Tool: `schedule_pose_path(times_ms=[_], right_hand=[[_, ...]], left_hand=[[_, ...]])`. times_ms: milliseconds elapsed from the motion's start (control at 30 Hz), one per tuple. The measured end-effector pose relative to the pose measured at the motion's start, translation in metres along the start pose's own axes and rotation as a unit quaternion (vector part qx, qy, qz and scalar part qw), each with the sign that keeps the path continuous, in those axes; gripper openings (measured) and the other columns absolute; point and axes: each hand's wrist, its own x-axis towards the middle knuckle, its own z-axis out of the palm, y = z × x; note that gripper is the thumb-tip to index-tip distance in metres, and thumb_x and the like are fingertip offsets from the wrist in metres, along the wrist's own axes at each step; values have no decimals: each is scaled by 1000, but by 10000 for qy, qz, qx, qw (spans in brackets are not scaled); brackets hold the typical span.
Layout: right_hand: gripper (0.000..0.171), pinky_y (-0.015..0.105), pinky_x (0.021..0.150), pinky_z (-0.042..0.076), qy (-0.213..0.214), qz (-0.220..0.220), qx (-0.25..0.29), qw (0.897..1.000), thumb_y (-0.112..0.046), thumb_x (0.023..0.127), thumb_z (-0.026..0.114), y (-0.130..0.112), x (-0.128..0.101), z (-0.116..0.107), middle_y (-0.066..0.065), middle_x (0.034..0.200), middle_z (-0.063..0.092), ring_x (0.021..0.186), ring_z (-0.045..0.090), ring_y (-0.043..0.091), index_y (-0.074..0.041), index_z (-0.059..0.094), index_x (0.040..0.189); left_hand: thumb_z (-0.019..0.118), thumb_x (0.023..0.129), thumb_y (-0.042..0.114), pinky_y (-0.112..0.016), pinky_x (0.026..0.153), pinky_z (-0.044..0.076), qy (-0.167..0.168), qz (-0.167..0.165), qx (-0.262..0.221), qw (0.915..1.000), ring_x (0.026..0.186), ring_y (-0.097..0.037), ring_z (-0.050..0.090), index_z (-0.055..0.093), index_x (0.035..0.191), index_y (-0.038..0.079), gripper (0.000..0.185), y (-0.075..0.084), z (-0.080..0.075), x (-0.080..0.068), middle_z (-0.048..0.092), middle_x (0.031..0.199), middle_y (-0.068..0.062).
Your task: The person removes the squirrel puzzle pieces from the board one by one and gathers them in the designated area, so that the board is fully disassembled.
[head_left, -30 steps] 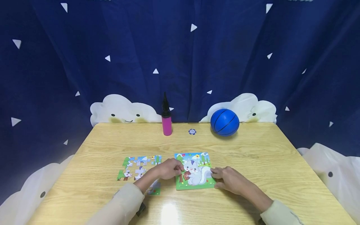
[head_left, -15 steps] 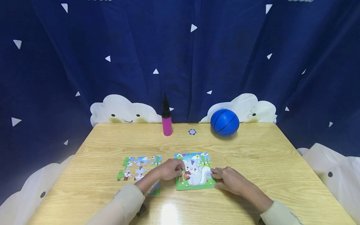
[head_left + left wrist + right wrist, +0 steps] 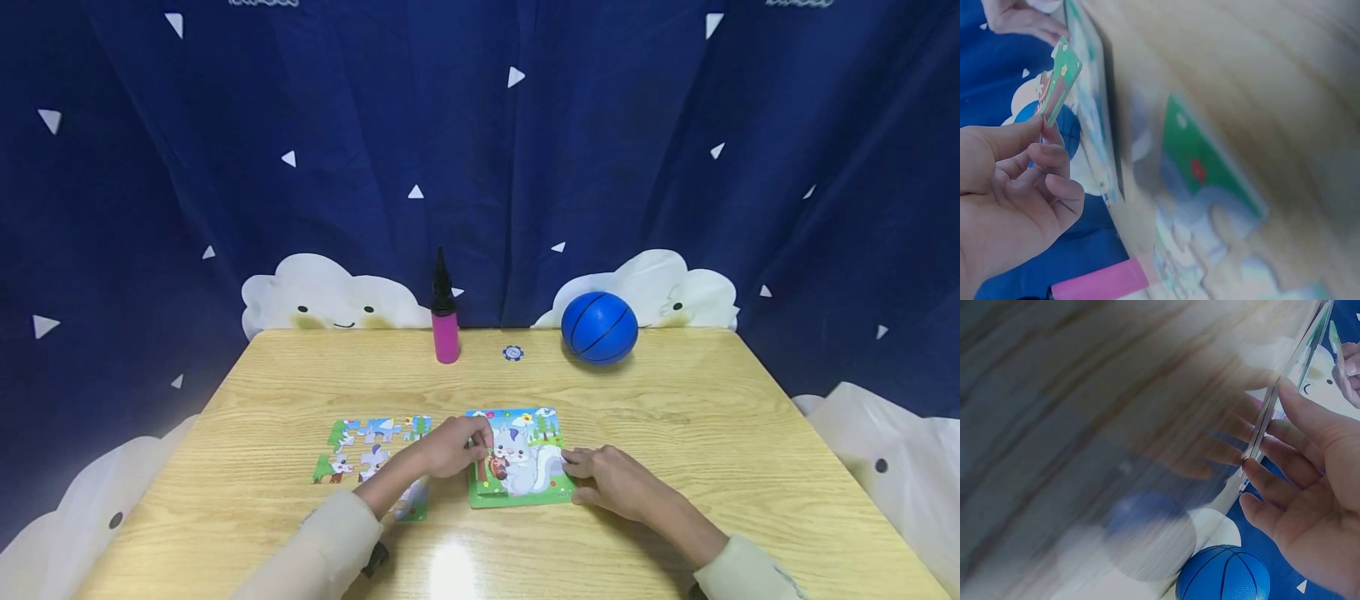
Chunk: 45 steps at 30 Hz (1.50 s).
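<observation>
My left hand (image 3: 448,447) pinches a jigsaw piece (image 3: 1063,78) between thumb and fingertips. In the left wrist view the piece is tilted, green with a brown trunk. It is held over the left part of a squirrel puzzle board (image 3: 521,501), overlapping the picture in the head view. At the board's right edge, my right hand (image 3: 609,479) rests its fingertips and thumb, the fingers loosely bent. Left of the board lie several jigsaw pieces (image 3: 378,429), partly laid out as a similar picture. My left forearm hides some of them.
At the back of the wooden table (image 3: 675,433) stands a pink pump (image 3: 446,336) with a black top. A blue and white poker chip (image 3: 513,353) lies beside it, and a blue ball (image 3: 599,327) farther right. A dark blue curtain (image 3: 480,150) hangs behind.
My left hand has risen slightly at the board's left side, and the pinched piece now tilts up from the picture. My right hand has stayed at the board's right edge.
</observation>
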Motion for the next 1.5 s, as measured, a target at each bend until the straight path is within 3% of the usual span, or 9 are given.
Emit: schedule_pose_path(times_ms=[367,733,933,1200,1500], right_hand=[[45,51,95,47,24,-9,-101,9999,-23,79,74,0,-1,0,18,126,61,118,57,36,1,65,116],[44,52,91,49,83,-174,-224,9996,-23,79,74,0,-1,-3,17,124,62,115,59,37,-1,66,116],[44,52,92,48,6,-129,-227,9997,-23,79,74,-1,-2,-3,17,126,62,116,58,37,-1,65,117],[44,53,91,48,90,-190,-131,9997,-22,79,74,-1,-1,-3,19,125,61,115,58,38,0,65,116],[44,52,93,47,67,-108,-123,9998,-23,80,74,0,-1,-1,18,125,61,116,58,38,1,66,116]], left_hand=[[52,96,5,-21,57,37,164,130,9,9998,59,-10,39,57,97,4,5,-11,-25,-22,61,92,-6],[49,97,8,-21,56,38,460,-155,-9,9988,61,-8,41,55,97,4,7,-49,-59,-74,63,92,-8],[50,97,9,-22,54,40,568,-427,-105,9974,62,-14,48,54,96,4,6,-64,-74,-99,60,88,-7],[49,97,6,-27,58,45,396,-410,-302,9979,67,-22,62,53,93,3,6,-87,-87,-127,58,81,-10],[54,94,7,-22,61,39,73,-571,-167,9982,71,-6,50,56,94,4,5,-105,-89,-146,58,83,-4]])
